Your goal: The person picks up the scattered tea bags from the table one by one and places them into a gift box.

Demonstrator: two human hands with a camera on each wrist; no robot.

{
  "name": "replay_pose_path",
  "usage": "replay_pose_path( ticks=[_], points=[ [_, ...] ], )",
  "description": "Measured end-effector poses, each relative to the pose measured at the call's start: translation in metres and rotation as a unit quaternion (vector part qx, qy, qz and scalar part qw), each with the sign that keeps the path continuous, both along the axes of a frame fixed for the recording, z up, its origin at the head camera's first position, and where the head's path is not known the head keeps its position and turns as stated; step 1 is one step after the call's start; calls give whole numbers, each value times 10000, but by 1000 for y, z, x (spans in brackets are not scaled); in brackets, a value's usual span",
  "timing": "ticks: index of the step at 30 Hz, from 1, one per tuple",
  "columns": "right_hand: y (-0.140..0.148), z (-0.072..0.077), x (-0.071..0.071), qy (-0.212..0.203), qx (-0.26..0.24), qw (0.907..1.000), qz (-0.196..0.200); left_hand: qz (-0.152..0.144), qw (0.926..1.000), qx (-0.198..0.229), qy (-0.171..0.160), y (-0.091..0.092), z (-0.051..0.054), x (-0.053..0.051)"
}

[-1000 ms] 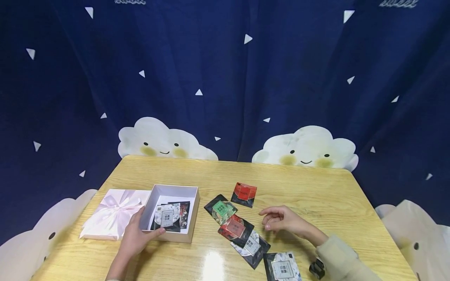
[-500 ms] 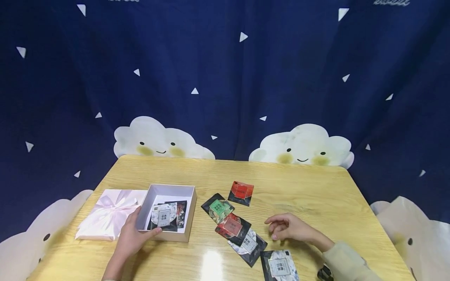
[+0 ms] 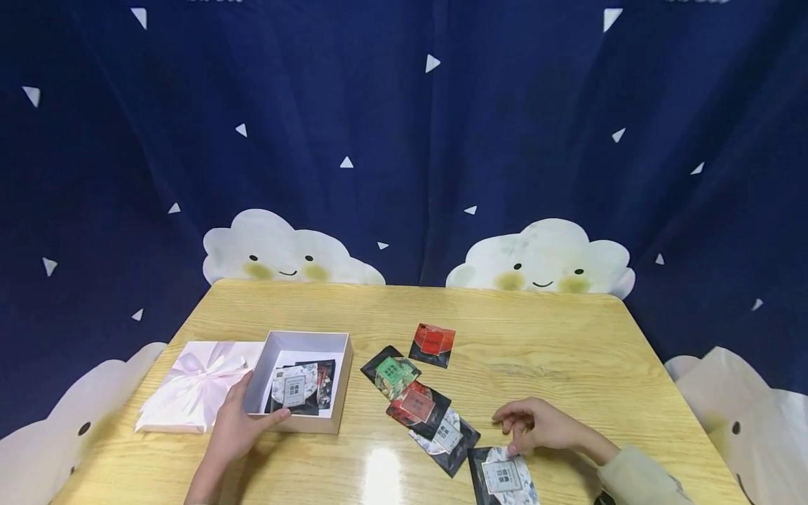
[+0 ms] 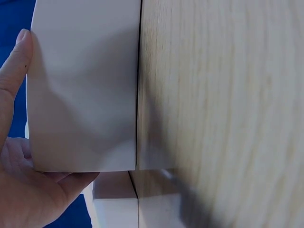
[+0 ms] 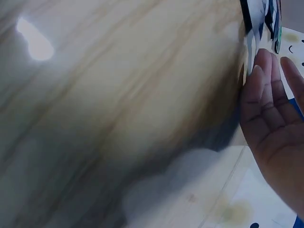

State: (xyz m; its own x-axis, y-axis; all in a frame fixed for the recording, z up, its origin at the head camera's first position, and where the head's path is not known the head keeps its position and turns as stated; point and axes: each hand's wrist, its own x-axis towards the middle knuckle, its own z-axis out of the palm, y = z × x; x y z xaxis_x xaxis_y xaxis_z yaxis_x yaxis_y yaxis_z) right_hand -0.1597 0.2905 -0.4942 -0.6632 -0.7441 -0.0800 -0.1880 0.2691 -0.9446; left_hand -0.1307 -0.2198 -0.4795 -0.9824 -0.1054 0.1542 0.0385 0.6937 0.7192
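Note:
My left hand (image 3: 236,428) grips the near left corner of an open white box (image 3: 346,393), thumb on its front rim and fingers along the side. In the left wrist view the box's plain wall (image 4: 85,95) lies between thumb and fingers. Inside the box rest several flat sachets, a white-and-black sachet (image 3: 294,389) on top. My right hand (image 3: 546,426) hovers at the upper right of another white-and-black sachet (image 3: 501,477), its fingers loosely bent. The thumb tip overlaps that sachet's top edge; whether it touches cannot be told.
Left of the box lies a pale pink lid (image 3: 198,386) with a ribbon bow. Between the hands a green sachet (image 3: 390,373), a red-and-black sachet (image 3: 419,408) and a white-and-black sachet (image 3: 449,442) overlap. A red sachet (image 3: 432,344) lies apart, farther back on the wooden table (image 3: 536,337).
My right hand has moved toward the near side and rightward, from beside the overlapping sachets to the nearest sachet's top edge. My left hand stays on the box; the view shifts slightly.

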Motion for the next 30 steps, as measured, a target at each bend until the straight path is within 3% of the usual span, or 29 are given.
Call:
replay_pose_path(
  ticks=[4, 7, 12, 15, 19, 30],
  points=[
    [6, -2, 3, 305, 221, 9993, 21, 7, 10000, -5, -1, 0, -1, -1],
    [7, -4, 5, 771, 366, 9963, 93, 4, 10000, -25, 48, 0, -1, -2],
    [3, -6, 9, 1914, 673, 9791, 122, -6, 10000, -59, 79, 0, -2, -2],
    [0, -7, 11, 2232, 979, 9698, 69, -5, 9999, -80, 81, -1, -2, -1],
    [-4, -7, 15, 2282, 1265, 9653, 40, 2, 9999, -85, 85, -1, -1, 0],
    [-5, -5, 15, 2316, 1295, 9641, 54, 2, 10000, -26, 31, 0, -1, 0]
  ],
)
